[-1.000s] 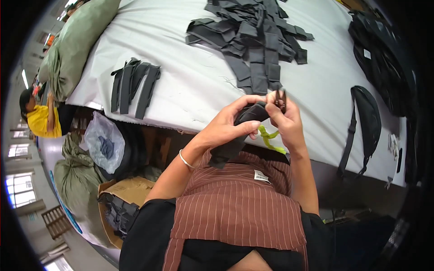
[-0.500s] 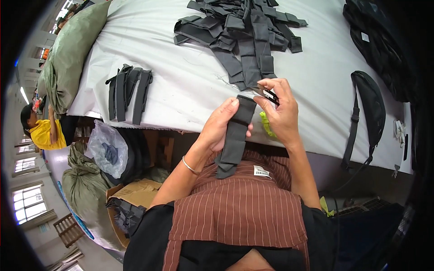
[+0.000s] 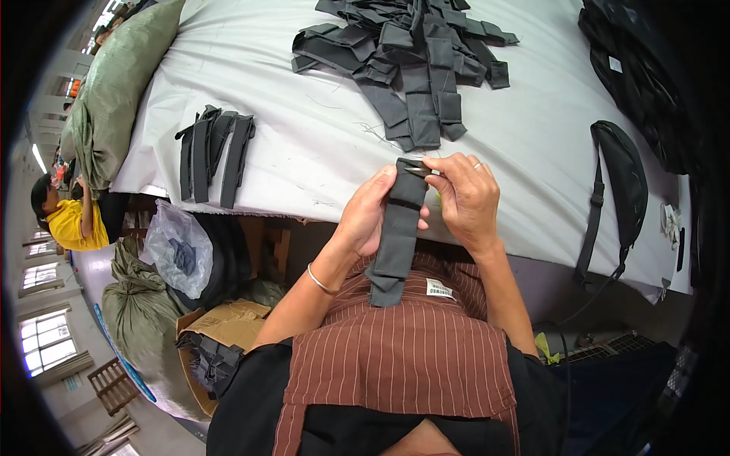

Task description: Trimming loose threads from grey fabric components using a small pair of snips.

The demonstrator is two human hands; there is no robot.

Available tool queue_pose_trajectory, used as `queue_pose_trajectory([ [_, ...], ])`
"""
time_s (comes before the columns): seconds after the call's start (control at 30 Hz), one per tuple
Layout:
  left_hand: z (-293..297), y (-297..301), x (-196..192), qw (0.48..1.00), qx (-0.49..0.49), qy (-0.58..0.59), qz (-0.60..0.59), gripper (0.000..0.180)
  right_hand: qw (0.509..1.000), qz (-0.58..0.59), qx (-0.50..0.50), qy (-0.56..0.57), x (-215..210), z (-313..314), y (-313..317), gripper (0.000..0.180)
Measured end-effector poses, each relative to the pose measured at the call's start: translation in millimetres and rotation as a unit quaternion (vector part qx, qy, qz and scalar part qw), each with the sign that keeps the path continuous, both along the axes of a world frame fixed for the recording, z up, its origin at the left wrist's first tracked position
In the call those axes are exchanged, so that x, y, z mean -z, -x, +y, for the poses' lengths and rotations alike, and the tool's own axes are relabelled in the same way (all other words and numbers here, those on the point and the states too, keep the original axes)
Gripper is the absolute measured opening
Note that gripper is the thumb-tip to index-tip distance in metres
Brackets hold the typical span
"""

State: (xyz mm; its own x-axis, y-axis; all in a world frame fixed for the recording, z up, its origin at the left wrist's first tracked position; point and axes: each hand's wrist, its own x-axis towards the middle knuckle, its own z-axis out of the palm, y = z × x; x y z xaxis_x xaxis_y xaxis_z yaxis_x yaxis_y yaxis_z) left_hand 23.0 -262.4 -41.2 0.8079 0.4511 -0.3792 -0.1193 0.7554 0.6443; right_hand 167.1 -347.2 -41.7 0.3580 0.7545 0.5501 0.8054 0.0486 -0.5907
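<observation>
My left hand (image 3: pixel 365 215) is closed around a dark grey strip of folded fabric (image 3: pixel 395 247), thumb on top near its upper end. The strip hangs down toward my striped brown apron. Small thread snips (image 3: pixel 417 171) are pinched in my right hand (image 3: pixel 469 199), their metal blades lying over the strip's upper end; the handle is mostly hidden by my fingers. Just beyond my hands, a heap of similar grey strips (image 3: pixel 418 91) covers part of the white-covered table (image 3: pixel 304 159). Several more strips (image 3: pixel 199 156) lie side by side to the left.
At the left stands a full green sack (image 3: pixel 125 83), with a person in yellow (image 3: pixel 78 224) beyond it. Below the table edge are a clear plastic bag (image 3: pixel 182 251) and a cardboard box (image 3: pixel 232 323). A black strapped bag (image 3: pixel 623 178) lies at right, with loose threads (image 3: pixel 370 131) near the heap.
My right hand has turned and brought the snips left onto the strip's upper end; before, they were held beside it. The left hand keeps its hold in nearly the same place.
</observation>
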Motion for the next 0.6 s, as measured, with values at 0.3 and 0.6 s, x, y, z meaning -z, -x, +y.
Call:
queue_pose_trajectory([
  [0.3,-1.7,3.5,-0.3,0.999,-0.017,0.033,0.009,0.035,0.999,-0.043,0.021,0.007,-1.4,4.9,4.6,0.011],
  [0.6,4.3,3.8,15.5,0.998,-0.036,0.002,-0.045,0.036,0.989,0.083,-0.103,0.059,-14.6,2.9,16.3,0.047],
])
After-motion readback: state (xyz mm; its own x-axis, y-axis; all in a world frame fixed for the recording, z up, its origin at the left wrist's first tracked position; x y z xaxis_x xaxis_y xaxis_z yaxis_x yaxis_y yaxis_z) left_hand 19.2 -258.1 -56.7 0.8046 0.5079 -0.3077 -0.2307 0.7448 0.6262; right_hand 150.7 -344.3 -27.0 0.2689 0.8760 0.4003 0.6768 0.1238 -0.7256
